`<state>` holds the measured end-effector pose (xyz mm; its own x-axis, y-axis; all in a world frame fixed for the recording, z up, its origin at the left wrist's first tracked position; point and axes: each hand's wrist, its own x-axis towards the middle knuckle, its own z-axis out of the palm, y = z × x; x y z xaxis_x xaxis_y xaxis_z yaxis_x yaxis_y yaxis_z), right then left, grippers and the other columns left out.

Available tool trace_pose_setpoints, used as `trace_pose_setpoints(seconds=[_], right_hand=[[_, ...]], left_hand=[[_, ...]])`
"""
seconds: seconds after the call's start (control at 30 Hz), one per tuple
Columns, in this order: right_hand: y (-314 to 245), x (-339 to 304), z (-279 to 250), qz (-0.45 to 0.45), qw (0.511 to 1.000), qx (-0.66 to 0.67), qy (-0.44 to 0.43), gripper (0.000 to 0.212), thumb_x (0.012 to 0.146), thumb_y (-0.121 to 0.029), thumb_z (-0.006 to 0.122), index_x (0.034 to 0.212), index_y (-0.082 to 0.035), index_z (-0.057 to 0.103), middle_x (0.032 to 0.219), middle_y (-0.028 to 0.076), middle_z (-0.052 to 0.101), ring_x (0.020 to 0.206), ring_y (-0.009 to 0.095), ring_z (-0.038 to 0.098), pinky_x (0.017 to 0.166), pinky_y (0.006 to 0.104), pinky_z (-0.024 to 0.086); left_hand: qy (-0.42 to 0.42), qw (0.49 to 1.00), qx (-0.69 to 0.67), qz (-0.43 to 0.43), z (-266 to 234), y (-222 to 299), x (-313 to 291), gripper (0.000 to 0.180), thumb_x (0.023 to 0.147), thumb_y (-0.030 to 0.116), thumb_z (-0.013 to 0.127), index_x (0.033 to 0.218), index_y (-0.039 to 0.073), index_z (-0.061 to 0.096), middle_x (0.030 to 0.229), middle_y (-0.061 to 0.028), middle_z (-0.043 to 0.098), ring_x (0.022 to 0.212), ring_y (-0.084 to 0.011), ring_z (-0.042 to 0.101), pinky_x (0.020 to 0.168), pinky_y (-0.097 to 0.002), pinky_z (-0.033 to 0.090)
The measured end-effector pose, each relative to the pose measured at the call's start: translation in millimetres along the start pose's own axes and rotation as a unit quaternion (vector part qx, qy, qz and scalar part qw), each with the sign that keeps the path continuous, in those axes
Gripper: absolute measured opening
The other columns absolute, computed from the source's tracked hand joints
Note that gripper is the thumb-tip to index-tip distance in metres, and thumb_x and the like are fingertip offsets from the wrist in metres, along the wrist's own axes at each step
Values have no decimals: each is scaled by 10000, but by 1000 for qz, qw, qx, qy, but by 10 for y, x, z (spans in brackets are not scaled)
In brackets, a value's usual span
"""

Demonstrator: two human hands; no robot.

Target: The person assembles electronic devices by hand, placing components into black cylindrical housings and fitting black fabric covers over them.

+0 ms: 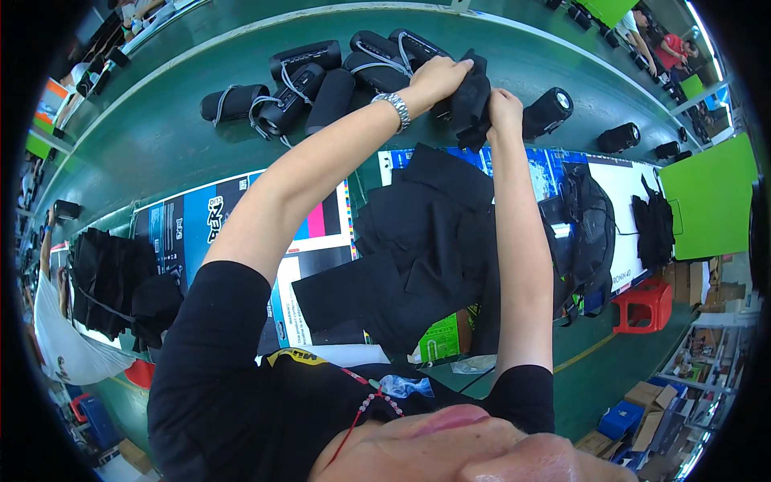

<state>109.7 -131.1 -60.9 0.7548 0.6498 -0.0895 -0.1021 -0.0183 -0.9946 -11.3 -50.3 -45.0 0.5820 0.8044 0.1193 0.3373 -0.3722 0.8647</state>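
Note:
Both my hands are raised over the far side of the bench, gripping one piece of black cloth [471, 100], perhaps a pouch. My left hand [436, 79], with a metal watch at the wrist, pinches its upper left edge. On the right edge, my right hand [505, 113] is closed. Whether anything sits inside the cloth cannot be seen. Several black cylindrical speakers [329, 100] with grey cords lie left of the cloth. Another upright-leaning speaker [548, 112] is just right of my right hand. Below my arms spreads a pile of flat black fabric pieces [426, 233].
Printed sheets [189, 229] cover the near bench. More black fabric [108, 277] lies at the left, a black mesh bag [590, 233] at the right. Single speakers [619, 137] stand farther along the green belt. A red stool [645, 307] is at the right; co-workers sit around.

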Motion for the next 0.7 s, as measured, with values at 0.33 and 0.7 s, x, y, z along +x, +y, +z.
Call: trace_pose_setpoints(seconds=[0.33, 0.7], right_hand=[[50, 284, -257, -36, 998, 4, -49, 153, 788, -93, 628, 827, 42, 688, 747, 97, 651, 679, 145, 580, 629, 291, 474], [731, 718, -816, -75, 958, -275, 15, 274, 788, -182, 543, 921, 2, 698, 870, 202, 683, 836, 284, 671, 748, 363, 493]], left_hand=[[7, 963, -220, -156, 356, -277, 171, 402, 909, 320, 581, 674, -5, 564, 579, -64, 509, 501, -188, 482, 485, -320, 403], [13, 950, -214, -227, 960, -359, 337, 346, 868, 271, 547, 840, -58, 650, 746, -177, 656, 545, -275, 632, 514, -357, 501]])
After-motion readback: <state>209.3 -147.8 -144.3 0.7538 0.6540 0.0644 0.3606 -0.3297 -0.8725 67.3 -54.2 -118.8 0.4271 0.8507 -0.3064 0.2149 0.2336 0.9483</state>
